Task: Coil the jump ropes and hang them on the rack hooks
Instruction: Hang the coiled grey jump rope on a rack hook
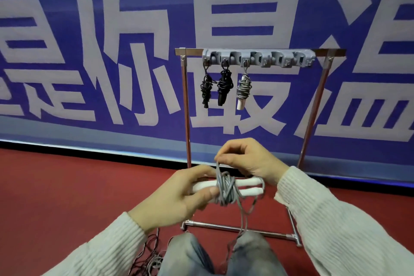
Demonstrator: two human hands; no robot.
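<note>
My left hand (179, 197) grips the two white handles (246, 187) of a grey jump rope, held side by side and level. Grey cord (226, 190) is wound around the middle of the handles. My right hand (248, 159) pinches the cord just above the coil. The loose rest of the cord (243, 219) trails down toward my knees. Behind, a metal rack (186, 101) carries a grey hook strip (257, 58). Two black coiled ropes (206, 89) (224, 87) and one grey coiled rope (243, 89) hang from its left hooks.
The hooks on the right part of the strip (291, 59) hold nothing. A tangle of loose ropes (150, 257) lies on the red floor by my left knee. The rack's base bar (237, 229) runs just past my knees. A blue banner (112, 51) backs the rack.
</note>
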